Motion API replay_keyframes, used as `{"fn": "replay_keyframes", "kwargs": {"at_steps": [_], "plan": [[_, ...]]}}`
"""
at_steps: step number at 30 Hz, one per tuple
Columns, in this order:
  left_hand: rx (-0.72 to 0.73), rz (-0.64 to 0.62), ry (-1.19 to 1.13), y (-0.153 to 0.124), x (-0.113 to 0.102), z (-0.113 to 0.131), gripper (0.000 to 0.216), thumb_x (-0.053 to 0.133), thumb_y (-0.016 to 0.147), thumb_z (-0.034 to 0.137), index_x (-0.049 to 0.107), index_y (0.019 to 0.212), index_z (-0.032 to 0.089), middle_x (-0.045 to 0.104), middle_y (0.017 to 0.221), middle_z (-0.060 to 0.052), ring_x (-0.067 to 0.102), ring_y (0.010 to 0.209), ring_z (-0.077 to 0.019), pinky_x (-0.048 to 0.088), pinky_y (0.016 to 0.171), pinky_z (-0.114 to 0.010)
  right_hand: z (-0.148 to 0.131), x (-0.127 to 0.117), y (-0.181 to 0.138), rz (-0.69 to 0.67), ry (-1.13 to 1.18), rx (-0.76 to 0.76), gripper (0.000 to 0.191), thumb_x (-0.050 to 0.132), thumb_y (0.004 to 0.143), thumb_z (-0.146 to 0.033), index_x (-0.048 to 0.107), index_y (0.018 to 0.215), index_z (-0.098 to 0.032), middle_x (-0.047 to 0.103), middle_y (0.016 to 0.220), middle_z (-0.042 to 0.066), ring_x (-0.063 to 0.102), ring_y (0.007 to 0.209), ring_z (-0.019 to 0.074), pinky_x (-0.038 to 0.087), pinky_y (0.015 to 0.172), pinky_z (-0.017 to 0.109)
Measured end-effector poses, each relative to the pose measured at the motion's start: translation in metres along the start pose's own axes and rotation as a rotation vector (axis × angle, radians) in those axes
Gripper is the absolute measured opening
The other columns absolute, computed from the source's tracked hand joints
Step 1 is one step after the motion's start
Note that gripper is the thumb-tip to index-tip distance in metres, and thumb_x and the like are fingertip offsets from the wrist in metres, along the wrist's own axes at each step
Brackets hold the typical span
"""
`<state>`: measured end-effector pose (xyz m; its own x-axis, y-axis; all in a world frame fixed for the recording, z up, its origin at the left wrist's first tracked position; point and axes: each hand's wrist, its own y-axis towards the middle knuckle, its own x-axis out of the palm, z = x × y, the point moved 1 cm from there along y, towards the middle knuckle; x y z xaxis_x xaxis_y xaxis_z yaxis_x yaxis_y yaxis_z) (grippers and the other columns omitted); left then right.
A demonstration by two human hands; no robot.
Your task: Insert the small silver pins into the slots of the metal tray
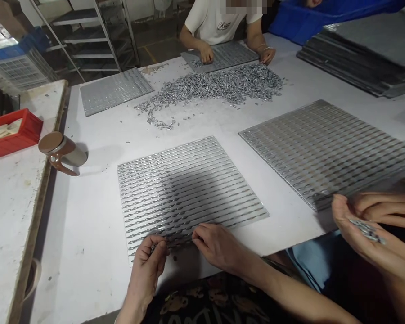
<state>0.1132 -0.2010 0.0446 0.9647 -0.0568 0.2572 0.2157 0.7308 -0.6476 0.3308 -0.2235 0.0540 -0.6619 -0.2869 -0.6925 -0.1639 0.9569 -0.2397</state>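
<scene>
A grey ridged sheet (195, 180) lies flat on the white table in front of me, with rows of small spindle-shaped grey pieces along it. My left hand (147, 263) is curled closed at its near left corner, and a few of those grey pieces (152, 248) show between thumb and fingers. Over the near edge, my right hand (221, 247) has its fingertips pinched together against the sheet; what they hold, if anything, is hidden. One loose piece (175, 258) lies on the table between my hands.
A heap of grey pieces (219, 85) spreads mid-table, before a co-worker's hands (206, 54). Another person's hand (367, 229) cups pieces at right, by a second sheet (327, 148). A brown-lidded mug (67, 150), red bin (16, 132) and stacked sheets (367, 49) stand around.
</scene>
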Motion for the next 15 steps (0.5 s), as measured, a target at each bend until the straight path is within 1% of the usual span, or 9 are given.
{"fn": "replay_keyframes", "kwargs": {"at_steps": [4,7,9,10,12,13,15], "plan": [[-0.027,-0.023,-0.006,-0.002,0.006,0.0,0.041,0.084,0.074,0.048,0.059,0.085,0.018,0.046,0.06,0.008,0.029,0.049,-0.0033,0.018,0.046,-0.017,0.004,0.0,0.003,0.026,-0.003,0.031,0.019,0.053,0.09,-0.015,0.06,0.079,-0.028,0.072,0.081,0.004,0.069,0.08,0.0202,0.046,0.07,0.034],[-0.027,-0.033,0.001,-0.005,0.012,0.003,0.042,0.082,0.076,0.052,0.059,0.083,0.018,0.052,0.063,0.006,0.033,0.049,-0.0031,0.019,0.045,-0.017,0.005,0.0,0.002,0.001,-0.035,0.105,0.013,0.056,0.087,-0.012,0.059,0.083,-0.024,0.07,0.076,0.002,0.067,0.073,0.0196,0.045,0.068,0.032],[-0.019,-0.036,0.001,-0.006,0.017,0.005,0.044,0.079,0.077,0.057,0.06,0.086,0.018,0.057,0.066,0.003,0.037,0.049,-0.0037,0.017,0.044,-0.017,0.0,-0.003,0.001,0.015,-0.003,0.093,0.008,0.056,0.09,-0.016,0.06,0.085,-0.022,0.068,0.074,0.001,0.066,0.071,0.0188,0.044,0.067,0.03],[-0.012,-0.043,-0.006,-0.006,0.02,0.005,0.046,0.076,0.078,0.06,0.061,0.089,0.018,0.06,0.068,0.001,0.038,0.047,-0.0037,0.015,0.042,-0.017,-0.004,-0.004,0.001,0.036,0.027,0.036,0.009,0.055,0.093,-0.019,0.061,0.087,-0.021,0.068,0.076,0.001,0.066,0.072,0.0185,0.045,0.068,0.03],[0.004,-0.079,-0.039,-0.003,0.029,0.005,0.053,0.07,0.08,0.066,0.062,0.099,0.018,0.062,0.067,0.001,0.034,0.04,-0.0032,0.009,0.04,-0.019,-0.016,-0.007,0.002,0.082,0.071,-0.146,0.016,0.049,0.1,-0.024,0.065,0.094,-0.022,0.07,0.087,0.003,0.066,0.081,0.0186,0.047,0.074,0.03],[0.008,-0.105,-0.063,0.0,0.034,0.005,0.057,0.067,0.08,0.07,0.062,0.102,0.018,0.06,0.064,0.002,0.03,0.037,-0.0029,0.008,0.038,-0.02,-0.023,-0.008,0.003,0.095,0.069,-0.241,0.018,0.049,0.1,-0.023,0.066,0.099,-0.023,0.071,0.095,0.005,0.066,0.088,0.0193,0.048,0.078,0.03],[0.0,-0.155,-0.104,0.008,0.044,0.006,0.063,0.066,0.076,0.076,0.061,0.1,0.018,0.05,0.055,0.006,0.027,0.033,-0.0035,0.008,0.036,-0.02,-0.034,-0.008,0.009,0.096,0.026,-0.383,0.019,0.051,0.098,-0.018,0.068,0.105,-0.024,0.07,0.108,0.007,0.064,0.099,0.0212,0.049,0.086,0.032]]}}
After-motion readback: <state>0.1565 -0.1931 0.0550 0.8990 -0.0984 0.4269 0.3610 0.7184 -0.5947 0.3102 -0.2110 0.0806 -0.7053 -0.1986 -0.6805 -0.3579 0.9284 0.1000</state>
